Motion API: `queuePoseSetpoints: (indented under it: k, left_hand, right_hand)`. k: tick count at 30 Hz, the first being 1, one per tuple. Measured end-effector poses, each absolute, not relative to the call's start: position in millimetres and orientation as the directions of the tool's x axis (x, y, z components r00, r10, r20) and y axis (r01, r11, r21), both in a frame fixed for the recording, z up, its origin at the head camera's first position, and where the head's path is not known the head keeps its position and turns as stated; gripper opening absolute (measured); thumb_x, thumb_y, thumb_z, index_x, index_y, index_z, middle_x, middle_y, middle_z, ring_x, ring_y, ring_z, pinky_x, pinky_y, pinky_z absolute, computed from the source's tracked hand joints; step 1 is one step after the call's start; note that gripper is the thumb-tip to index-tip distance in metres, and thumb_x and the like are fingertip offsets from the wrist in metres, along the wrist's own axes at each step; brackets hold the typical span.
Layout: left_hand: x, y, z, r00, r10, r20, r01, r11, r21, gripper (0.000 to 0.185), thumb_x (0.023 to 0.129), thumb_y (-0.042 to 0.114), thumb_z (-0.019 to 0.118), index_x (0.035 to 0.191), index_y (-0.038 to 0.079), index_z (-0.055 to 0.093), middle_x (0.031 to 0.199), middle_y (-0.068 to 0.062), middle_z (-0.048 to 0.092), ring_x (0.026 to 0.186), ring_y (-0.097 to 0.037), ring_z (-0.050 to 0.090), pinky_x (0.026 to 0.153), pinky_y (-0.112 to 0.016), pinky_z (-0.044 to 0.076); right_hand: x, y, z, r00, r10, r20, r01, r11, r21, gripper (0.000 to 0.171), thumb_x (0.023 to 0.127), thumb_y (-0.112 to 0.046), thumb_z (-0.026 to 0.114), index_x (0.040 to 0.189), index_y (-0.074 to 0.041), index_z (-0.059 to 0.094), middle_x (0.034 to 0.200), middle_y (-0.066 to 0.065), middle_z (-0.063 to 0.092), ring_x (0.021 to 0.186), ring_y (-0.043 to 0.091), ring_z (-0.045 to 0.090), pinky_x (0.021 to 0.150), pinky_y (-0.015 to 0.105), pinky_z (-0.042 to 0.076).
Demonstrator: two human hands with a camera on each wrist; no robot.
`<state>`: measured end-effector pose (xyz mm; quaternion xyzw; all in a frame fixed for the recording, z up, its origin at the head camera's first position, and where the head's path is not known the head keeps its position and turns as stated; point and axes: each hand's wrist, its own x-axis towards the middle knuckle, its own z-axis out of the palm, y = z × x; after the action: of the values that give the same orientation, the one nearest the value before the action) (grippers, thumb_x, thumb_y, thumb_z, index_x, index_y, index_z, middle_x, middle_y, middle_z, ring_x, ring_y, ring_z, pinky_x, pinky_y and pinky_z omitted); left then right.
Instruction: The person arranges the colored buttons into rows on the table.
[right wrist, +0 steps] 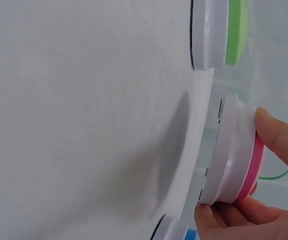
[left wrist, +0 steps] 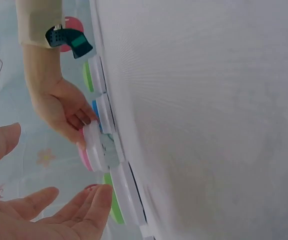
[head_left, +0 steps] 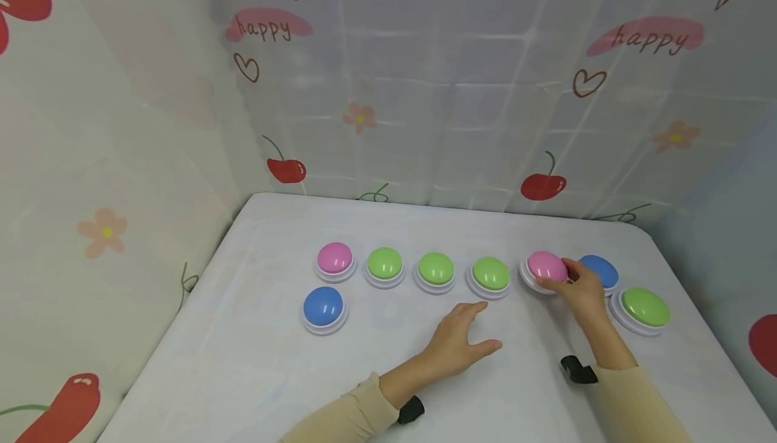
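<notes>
Where your arms reach in from the near side, tan sleeves [head_left: 346, 416] cover both of them, with a small black device [head_left: 411, 410] at your left wrist and a second black device [head_left: 578, 370] at your right. Beyond the cuff, your left hand [head_left: 450, 342] hangs over the white worktop [head_left: 243, 355] with thumb and fingers spread apart, holding nothing; its fingertips are just in front of the rightmost of three green buttons in a row. At about that depth, well to your left, a blue button [head_left: 324, 307] sits on its round white base, and over on your right a large green button [head_left: 646, 307] rests near your right wrist.

Slightly farther off, your right hand [head_left: 584, 292] grips a pink button [head_left: 545, 266], thumb on one side and fingers on the other. Your right wrist view shows that button's white base raised clear of the worktop, a shadow falling beneath it. Just beyond those fingers, a second blue button [head_left: 601, 271] is partly hidden by your hand.

Leftward from the held button run the right green button [head_left: 491, 274], the middle green button [head_left: 436, 269], the left green button [head_left: 385, 263] and another pink button [head_left: 334, 257]. Behind everything hangs a pale sheet [head_left: 425, 160] printed with cherries, hearts and flowers.
</notes>
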<state>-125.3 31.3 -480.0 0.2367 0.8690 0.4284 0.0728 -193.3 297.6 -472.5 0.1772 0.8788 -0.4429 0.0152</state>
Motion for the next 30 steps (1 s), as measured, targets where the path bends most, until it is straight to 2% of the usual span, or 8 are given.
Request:
queuePoseSetpoints:
  k: [5, 9, 14, 17, 23, 30]
  left_hand:
    - [-125, 32, -481, -0.881, 0.462, 0.097, 0.351, 0.503, 0.79, 0.065, 0.089, 0.037, 0.071, 0.143, 0.012, 0.047, 0.137, -0.004, 0.054, 0.126, -0.018, 0.052, 0.107, -0.032, 0.043]
    - [-126, 32, -481, -0.885, 0.447, 0.128, 0.361, 0.488, 0.794, 0.063, 0.088, 0.035, 0.072, 0.142, 0.011, 0.05, 0.135, -0.004, 0.056, 0.124, -0.018, 0.054, 0.105, -0.031, 0.044]
    - [-126, 30, -480, -0.883, 0.44, 0.165, 0.379, 0.458, 0.804, 0.062, 0.087, 0.032, 0.074, 0.14, 0.009, 0.051, 0.133, -0.006, 0.058, 0.118, -0.018, 0.057, 0.096, -0.024, 0.049]
    - [-126, 28, -481, -0.88, 0.44, 0.182, 0.387, 0.438, 0.812, 0.063, 0.085, 0.03, 0.076, 0.139, 0.007, 0.052, 0.132, -0.007, 0.058, 0.116, -0.021, 0.058, 0.091, -0.019, 0.05]
    - [-129, 17, -482, -0.883, 0.437, 0.17, 0.368, 0.422, 0.828, 0.069, 0.082, 0.03, 0.079, 0.141, 0.008, 0.051, 0.134, -0.006, 0.056, 0.121, -0.022, 0.056, 0.092, -0.019, 0.05]
    - [-126, -3, -481, -0.878, 0.44, 0.19, 0.4, 0.454, 0.797, 0.071, 0.079, 0.03, 0.082, 0.14, 0.008, 0.052, 0.136, -0.007, 0.056, 0.124, -0.02, 0.054, 0.093, -0.022, 0.051]
  right_hand:
    - [-159, 298, -469, -0.968, 0.216, -0.125, 0.23, 0.578, -0.783, 0.085, 0.088, -0.025, 0.073, 0.15, 0.007, 0.025, 0.15, 0.033, 0.033, 0.136, 0.05, 0.035, 0.106, 0.055, 0.038]
    - [-135, 292, -466, -0.983, 0.166, -0.077, 0.163, 0.609, -0.776, 0.083, 0.085, -0.023, 0.076, 0.147, 0.008, 0.031, 0.147, 0.033, 0.038, 0.133, 0.05, 0.039, 0.101, 0.046, 0.039]
    - [-114, 275, -462, -0.993, 0.093, -0.071, 0.113, 0.617, -0.779, 0.083, 0.082, -0.024, 0.08, 0.146, 0.005, 0.036, 0.145, 0.03, 0.042, 0.132, 0.048, 0.042, 0.098, 0.041, 0.042]
    - [-107, 261, -458, -0.998, 0.028, -0.056, 0.062, 0.613, -0.788, 0.08, 0.08, -0.021, 0.081, 0.144, 0.005, 0.039, 0.143, 0.029, 0.045, 0.131, 0.047, 0.045, 0.098, 0.044, 0.044]
    - [-100, 235, -452, -0.998, -0.056, -0.025, -0.014, 0.599, -0.801, 0.076, 0.076, -0.012, 0.083, 0.14, 0.003, 0.046, 0.139, 0.027, 0.051, 0.125, 0.047, 0.052, 0.095, 0.046, 0.051]
    - [-101, 211, -452, -0.989, -0.138, 0.05, -0.124, 0.598, -0.792, 0.075, 0.071, -0.015, 0.088, 0.135, 0.001, 0.052, 0.133, 0.022, 0.057, 0.12, 0.042, 0.057, 0.095, 0.047, 0.052]
